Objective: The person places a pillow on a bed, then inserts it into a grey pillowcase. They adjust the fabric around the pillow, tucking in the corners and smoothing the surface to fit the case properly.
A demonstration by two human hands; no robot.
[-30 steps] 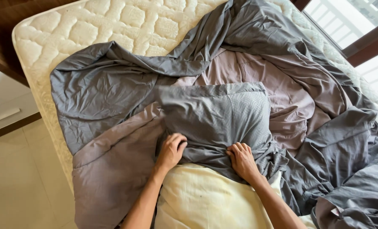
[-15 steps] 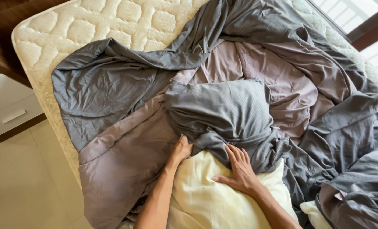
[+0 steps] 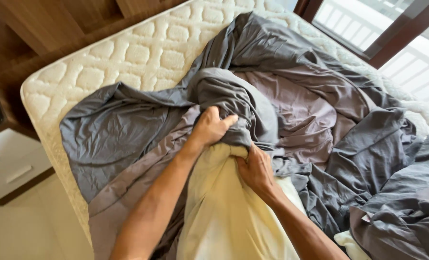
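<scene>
Gripping the bunched edge of a grey pillowcase [image 3: 233, 103], the left hand [image 3: 212, 127] had its grip closed tight on the cloth. The right hand [image 3: 255, 168] was clenched on the same edge, just beside, its fingers partly hidden. A pale yellow pillow [image 3: 229, 212] lay near, its far end inside the pillowcase. Both rested on rumpled grey sheets [image 3: 128, 130] over a quilted mattress [image 3: 142, 53].
</scene>
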